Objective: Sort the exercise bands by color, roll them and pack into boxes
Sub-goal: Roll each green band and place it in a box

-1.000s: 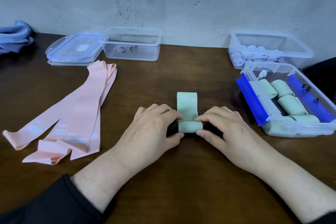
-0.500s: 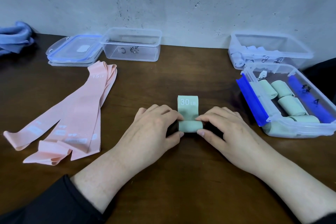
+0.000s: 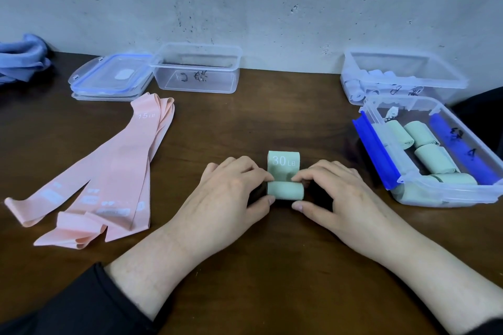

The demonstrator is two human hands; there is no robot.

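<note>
A green band [image 3: 284,179] marked "30 LB" lies at the middle of the dark table, most of it wound into a roll with a short flat tail pointing away from me. My left hand [image 3: 231,193] pinches the roll's left end and my right hand [image 3: 334,193] pinches its right end, fingers on top and thumbs at the near side. A clear box [image 3: 446,196] with blue clips at the right holds several rolled green bands [image 3: 432,156]. Several flat pink bands [image 3: 109,174] lie spread at the left.
An empty clear box [image 3: 196,81] stands at the back by the wall, with stacked blue-rimmed lids [image 3: 109,76] to its left. Another clear box [image 3: 394,81] at the back right holds pale blue rolls. Blue bands [image 3: 21,60] are heaped at the far left.
The green band's flat tail has grown shorter as the roll between my hands turned away from me. Both hands stayed at the roll's ends.
</note>
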